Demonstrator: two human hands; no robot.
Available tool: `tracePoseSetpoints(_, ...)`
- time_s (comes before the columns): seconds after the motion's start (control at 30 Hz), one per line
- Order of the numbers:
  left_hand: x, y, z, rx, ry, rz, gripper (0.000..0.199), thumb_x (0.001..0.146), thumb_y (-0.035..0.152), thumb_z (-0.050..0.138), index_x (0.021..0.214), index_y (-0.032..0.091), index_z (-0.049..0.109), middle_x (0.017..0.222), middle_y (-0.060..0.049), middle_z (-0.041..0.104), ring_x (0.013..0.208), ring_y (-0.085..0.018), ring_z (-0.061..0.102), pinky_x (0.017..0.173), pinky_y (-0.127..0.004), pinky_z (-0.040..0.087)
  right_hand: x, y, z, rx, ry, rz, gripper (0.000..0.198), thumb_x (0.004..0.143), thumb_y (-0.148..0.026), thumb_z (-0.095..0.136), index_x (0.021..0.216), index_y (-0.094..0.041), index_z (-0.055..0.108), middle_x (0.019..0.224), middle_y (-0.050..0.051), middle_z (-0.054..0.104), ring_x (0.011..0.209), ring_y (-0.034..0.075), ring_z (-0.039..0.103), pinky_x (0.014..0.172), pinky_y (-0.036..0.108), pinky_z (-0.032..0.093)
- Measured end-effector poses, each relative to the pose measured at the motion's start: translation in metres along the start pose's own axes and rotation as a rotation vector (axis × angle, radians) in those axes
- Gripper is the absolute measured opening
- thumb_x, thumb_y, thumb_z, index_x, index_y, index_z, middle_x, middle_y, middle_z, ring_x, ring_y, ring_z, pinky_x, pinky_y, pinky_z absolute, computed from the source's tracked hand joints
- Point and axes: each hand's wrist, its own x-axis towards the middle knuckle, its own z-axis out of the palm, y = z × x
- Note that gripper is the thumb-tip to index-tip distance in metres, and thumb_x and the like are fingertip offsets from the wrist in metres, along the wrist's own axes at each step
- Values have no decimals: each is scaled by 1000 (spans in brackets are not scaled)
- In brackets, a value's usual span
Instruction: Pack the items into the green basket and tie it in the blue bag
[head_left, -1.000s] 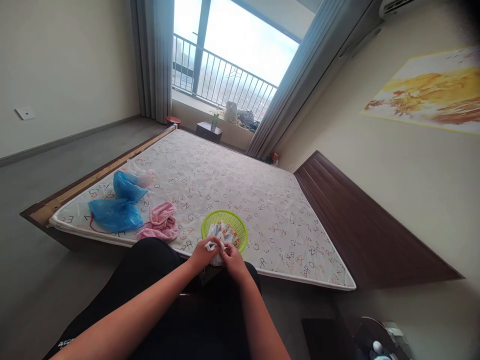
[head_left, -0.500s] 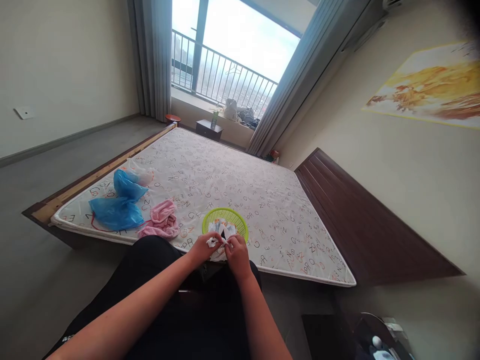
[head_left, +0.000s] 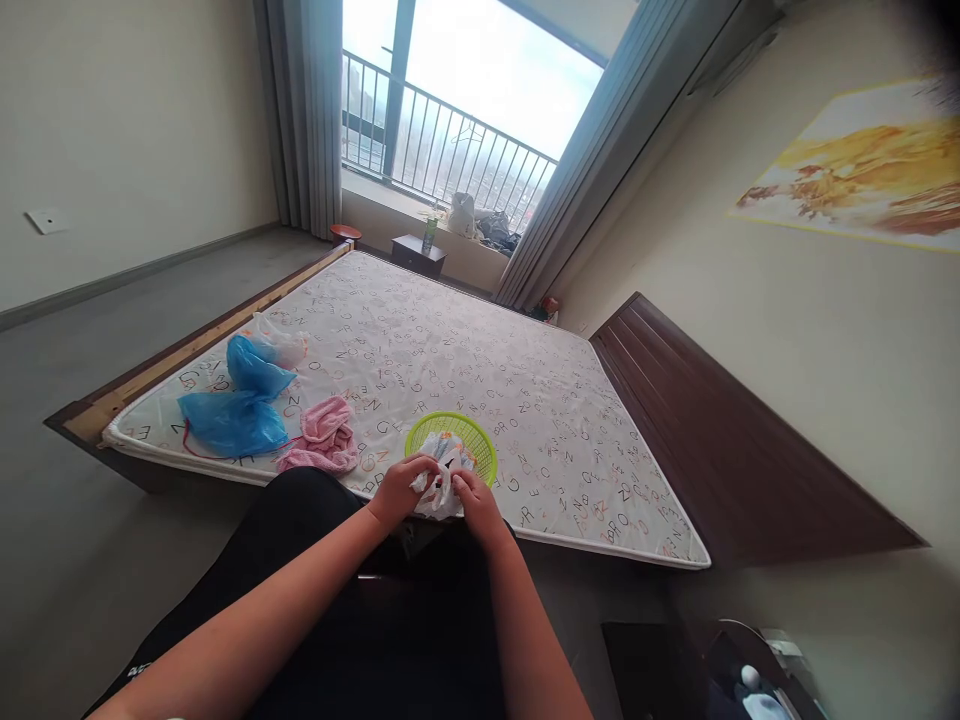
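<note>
A white plastic bag [head_left: 436,497] with some orange print is bunched between my two hands, over the near side of a lime-green plastic basket [head_left: 489,450]. My left hand [head_left: 403,490] is closed on the bag's left part. From the other side, my right hand [head_left: 478,505] pinches the bag with thumb and fingers. Something dark shows in a gap of the bag, too small to name. The basket rests at the near edge of the mattress [head_left: 480,370], just in front of my knees.
To the left on the mattress lie a pink cloth [head_left: 324,437], blue plastic bags [head_left: 240,420] and a whitish plastic bag [head_left: 281,342]. A dark wooden headboard [head_left: 720,460] stands at the right. A small dark table [head_left: 418,256] is by the window. Various items sit low at the bottom right.
My hands have moved slightly apart. The bag's twisted top between my fingers now looks looser and more spread out. The basket and the things to its left stay put.
</note>
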Motion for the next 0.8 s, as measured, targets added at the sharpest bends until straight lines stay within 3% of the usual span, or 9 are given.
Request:
tracePoseSetpoints(0.2,0,1,3,-45,-66,39,14,93,19,58,91,22,72,100,-4,74,96,-17,70,91,-29,54,-1,-5,-5,14,-55,44,27,83,-44,71,88,-22,56,76,-4,55,70,16,49,66,26,40)
tracePoseSetpoints(0.33,-1,3,5,-78,-128,60,17,91,16,59,94,22,74,103,-5,75,98,-17,71,92,-29,54,1,-7,-4,-161,39,25,22,83,-40,68,80,-23,54,71,-4,54,68,16,49,65,27,38)
tracePoseSetpoints(0.4,-2,2,6,-94,-143,52,20,89,15,60,98,23,76,105,-5,76,98,-17,72,92,-29,55,2,-4,-2,-212,87,22,11,84,-33,63,85,-23,58,71,-4,58,68,18,53,67,29,40)
tracePoseSetpoints(0.53,-5,-4,11,-111,-147,9,29,85,11,63,107,25,78,111,-5,78,99,-18,74,94,-30,57,5,3,5,-230,156,21,24,84,-23,54,103,-25,68,85,1,71,81,22,64,77,32,46)
tracePoseSetpoints(0.67,-4,-8,13,-80,-128,11,32,88,12,61,110,27,79,114,-5,78,104,-18,74,98,-33,58,6,6,5,-136,185,40,18,86,-30,55,91,-25,71,90,1,75,89,23,67,83,33,49)
tracePoseSetpoints(0.8,-2,-5,9,-3,-77,65,24,96,22,60,110,26,79,118,-7,78,114,-21,71,106,-40,54,4,1,-1,96,246,42,31,84,-39,63,110,-23,69,111,5,77,95,23,70,81,32,54)
